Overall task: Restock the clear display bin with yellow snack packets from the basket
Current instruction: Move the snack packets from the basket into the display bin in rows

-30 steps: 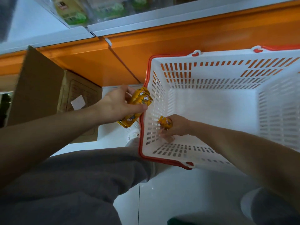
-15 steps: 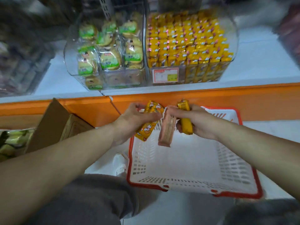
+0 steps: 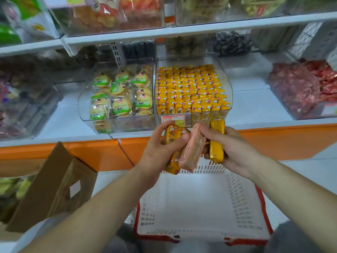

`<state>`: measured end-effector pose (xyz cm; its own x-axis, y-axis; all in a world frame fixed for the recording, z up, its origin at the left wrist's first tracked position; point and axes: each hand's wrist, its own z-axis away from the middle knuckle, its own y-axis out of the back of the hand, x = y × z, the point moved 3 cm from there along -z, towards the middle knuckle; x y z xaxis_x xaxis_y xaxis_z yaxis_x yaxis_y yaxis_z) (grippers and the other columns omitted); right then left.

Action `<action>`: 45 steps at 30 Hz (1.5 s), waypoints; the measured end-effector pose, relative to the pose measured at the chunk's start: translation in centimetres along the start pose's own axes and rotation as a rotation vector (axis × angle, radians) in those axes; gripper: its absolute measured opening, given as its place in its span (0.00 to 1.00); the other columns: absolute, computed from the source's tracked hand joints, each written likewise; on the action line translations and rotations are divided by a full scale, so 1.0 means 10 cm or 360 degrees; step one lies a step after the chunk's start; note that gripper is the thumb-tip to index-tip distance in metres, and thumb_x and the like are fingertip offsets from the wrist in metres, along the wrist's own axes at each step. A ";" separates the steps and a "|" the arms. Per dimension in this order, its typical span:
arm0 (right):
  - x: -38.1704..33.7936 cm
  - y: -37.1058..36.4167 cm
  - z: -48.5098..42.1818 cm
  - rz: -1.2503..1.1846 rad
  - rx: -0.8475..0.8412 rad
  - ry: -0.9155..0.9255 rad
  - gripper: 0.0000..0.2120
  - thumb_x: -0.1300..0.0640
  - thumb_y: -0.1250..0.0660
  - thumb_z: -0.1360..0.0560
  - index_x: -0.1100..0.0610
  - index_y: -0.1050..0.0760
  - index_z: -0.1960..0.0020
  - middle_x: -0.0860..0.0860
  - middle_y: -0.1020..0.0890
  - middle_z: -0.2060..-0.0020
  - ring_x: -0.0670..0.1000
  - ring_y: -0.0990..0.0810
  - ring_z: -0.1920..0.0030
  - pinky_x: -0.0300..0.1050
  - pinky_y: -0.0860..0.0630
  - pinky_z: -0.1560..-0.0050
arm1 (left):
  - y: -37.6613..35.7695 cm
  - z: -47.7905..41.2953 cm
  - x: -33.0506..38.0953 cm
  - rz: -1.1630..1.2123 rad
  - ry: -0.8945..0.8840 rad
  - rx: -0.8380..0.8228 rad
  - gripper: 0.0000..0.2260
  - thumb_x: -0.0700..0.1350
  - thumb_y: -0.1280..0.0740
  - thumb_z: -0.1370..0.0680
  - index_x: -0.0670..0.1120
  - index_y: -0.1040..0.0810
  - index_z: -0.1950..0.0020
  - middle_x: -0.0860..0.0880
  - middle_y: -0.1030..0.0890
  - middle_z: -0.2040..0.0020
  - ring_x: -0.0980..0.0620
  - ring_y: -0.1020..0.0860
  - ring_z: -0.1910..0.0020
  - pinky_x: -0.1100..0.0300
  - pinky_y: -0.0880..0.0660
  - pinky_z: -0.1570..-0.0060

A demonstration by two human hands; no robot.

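— Yellow snack packets (image 3: 175, 132): where are they sitting?
— Left hand (image 3: 156, 152) is gripping several, right hand (image 3: 237, 150) is curling round one, both pinching a pink packet (image 3: 191, 152), just below the clear display bin (image 3: 230, 92).
— Much remaining?
— Basket (image 3: 200, 201) is looking empty; bin is nearly brimming.

white shelves (image 3: 255, 105), orange trim (image 3: 284, 141), pale floor (image 3: 313, 172).

Bare left hand (image 3: 155, 148) and right hand (image 3: 237, 150), bare forearms (image 3: 102, 207), grey fabric trousers (image 3: 293, 238) over both knees low in view
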<state>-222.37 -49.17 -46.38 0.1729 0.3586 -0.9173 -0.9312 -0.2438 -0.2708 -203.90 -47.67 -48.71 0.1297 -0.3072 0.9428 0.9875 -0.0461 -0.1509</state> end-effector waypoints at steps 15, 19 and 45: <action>0.12 -0.03 -0.31 0.0022 0.0233 -0.0046 0.19 0.40 0.27 0.32 0.51 0.15 0.47 0.55 0.13 0.53 0.63 0.15 0.52 0.58 0.18 0.49 | -0.09 -0.28 0.01 -0.0233 0.0195 -0.0107 0.44 0.54 0.17 0.43 0.60 0.33 0.31 0.45 0.16 0.44 0.44 0.14 0.52 0.52 0.18 0.61; 0.09 -0.05 -0.38 -0.0364 0.0074 -0.0251 0.26 0.40 0.42 0.20 0.60 0.21 0.37 0.61 0.20 0.51 0.60 0.21 0.55 0.51 0.23 0.54 | 0.06 -0.34 0.15 -0.0124 0.0090 -0.0044 0.42 0.53 0.17 0.45 0.61 0.30 0.33 0.46 0.15 0.45 0.44 0.13 0.55 0.53 0.18 0.64; -0.75 0.02 -1.03 0.1350 0.0456 0.0820 0.15 0.57 0.26 0.25 0.42 0.28 0.47 0.46 0.22 0.43 0.45 0.20 0.59 0.46 0.21 0.52 | 0.57 -0.38 0.54 -0.0109 -0.0227 0.0153 0.30 0.46 0.21 0.29 0.65 0.31 0.35 0.45 0.21 0.37 0.44 0.14 0.53 0.55 0.18 0.65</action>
<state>-220.61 -61.18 -42.52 -0.5229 -0.2773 -0.8060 -0.8407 0.0115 0.5414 -197.89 -53.16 -45.60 0.0664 -0.1682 0.9835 0.9976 0.0306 -0.0621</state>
